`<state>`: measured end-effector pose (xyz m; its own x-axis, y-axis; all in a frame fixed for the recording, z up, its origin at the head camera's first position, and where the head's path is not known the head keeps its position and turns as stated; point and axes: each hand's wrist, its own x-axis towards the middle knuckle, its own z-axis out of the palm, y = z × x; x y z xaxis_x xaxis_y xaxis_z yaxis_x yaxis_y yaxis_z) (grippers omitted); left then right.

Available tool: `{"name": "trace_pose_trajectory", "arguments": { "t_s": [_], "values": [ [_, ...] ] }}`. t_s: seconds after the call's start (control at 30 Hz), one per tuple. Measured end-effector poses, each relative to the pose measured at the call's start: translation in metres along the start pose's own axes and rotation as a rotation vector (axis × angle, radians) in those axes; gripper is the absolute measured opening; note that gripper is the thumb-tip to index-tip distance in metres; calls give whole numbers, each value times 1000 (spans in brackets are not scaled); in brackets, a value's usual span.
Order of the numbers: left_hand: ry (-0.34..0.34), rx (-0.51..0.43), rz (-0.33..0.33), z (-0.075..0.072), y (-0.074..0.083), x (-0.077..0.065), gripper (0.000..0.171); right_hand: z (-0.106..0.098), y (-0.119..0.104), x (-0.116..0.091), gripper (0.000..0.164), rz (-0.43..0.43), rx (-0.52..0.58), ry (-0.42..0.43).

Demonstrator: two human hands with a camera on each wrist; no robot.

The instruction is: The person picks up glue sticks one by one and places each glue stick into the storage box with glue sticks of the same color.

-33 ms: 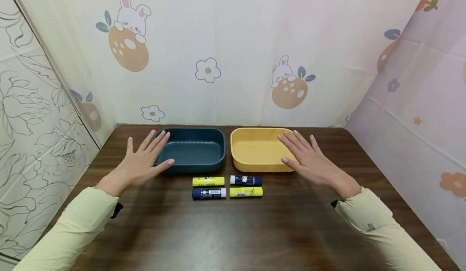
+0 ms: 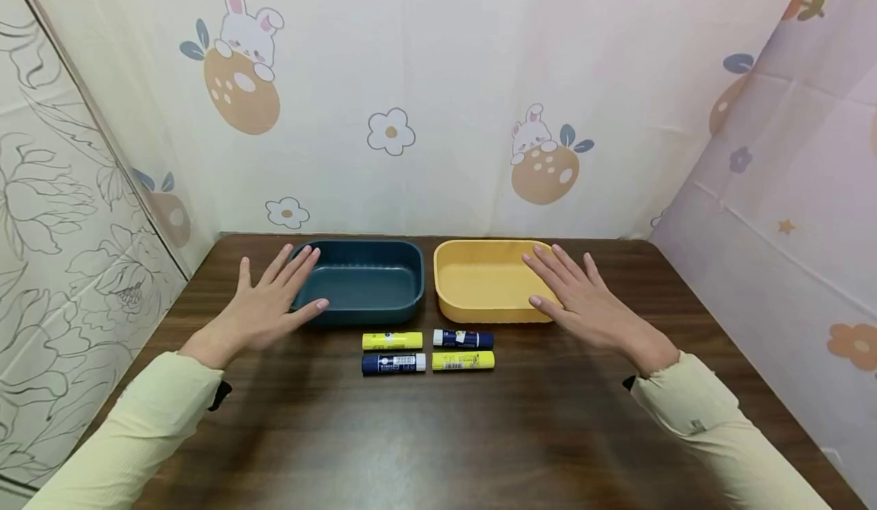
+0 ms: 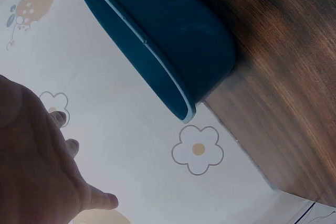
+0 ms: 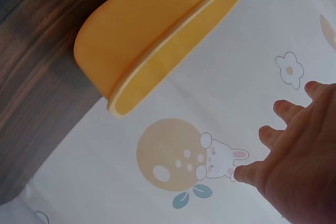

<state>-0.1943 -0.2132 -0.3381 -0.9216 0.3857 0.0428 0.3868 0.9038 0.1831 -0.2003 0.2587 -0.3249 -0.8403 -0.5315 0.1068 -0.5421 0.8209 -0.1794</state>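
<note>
My left hand [image 2: 263, 308], fingers spread and straight, hovers by the left end of a dark teal tray [image 2: 363, 317]. On the other side my right hand [image 2: 585, 304] is spread the same way, overlapping the right end of a yellow tray [image 2: 496, 316] in the head view. Neither hand holds anything. Between them, in front of the trays, lie glue sticks in two rows: a yellow glue stick [image 2: 393, 341] above a navy one [image 2: 393, 364] on the left, a navy one [image 2: 463, 339] above a yellow one [image 2: 463, 361] on the right.
The trays stand side by side at the back of a dark wooden table [image 2: 411, 434]. Behind them hangs a white curtain [image 2: 452, 175] printed with rabbits and flowers. Another patterned sheet [image 2: 774, 266] borders the right side, and a flower-lined panel [image 2: 75, 251] the left.
</note>
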Motion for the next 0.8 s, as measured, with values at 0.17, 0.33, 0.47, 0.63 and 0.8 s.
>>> {"name": "trace_pose_trajectory", "arguments": {
  "t_s": [0.17, 0.33, 0.47, 0.63, 0.8],
  "values": [
    [6, -5, 3, 0, 0, -1, 82, 1, -2, -2, 64, 2, -22, 13],
    [-13, -45, -1, 2, -3, -1, 80, 4, -5, -4, 64, 3, -14, 3],
    [-19, -154, 6, 6, -13, 2, 77, 10, -6, -4, 64, -10, -25, 15],
    [35, -287, 41, 15, -36, 13, 74, 17, -11, 0, 68, -109, -51, 122],
    [77, -416, 15, 28, -59, 26, 74, 22, -18, 6, 71, -212, -79, 209]
  ]
}}
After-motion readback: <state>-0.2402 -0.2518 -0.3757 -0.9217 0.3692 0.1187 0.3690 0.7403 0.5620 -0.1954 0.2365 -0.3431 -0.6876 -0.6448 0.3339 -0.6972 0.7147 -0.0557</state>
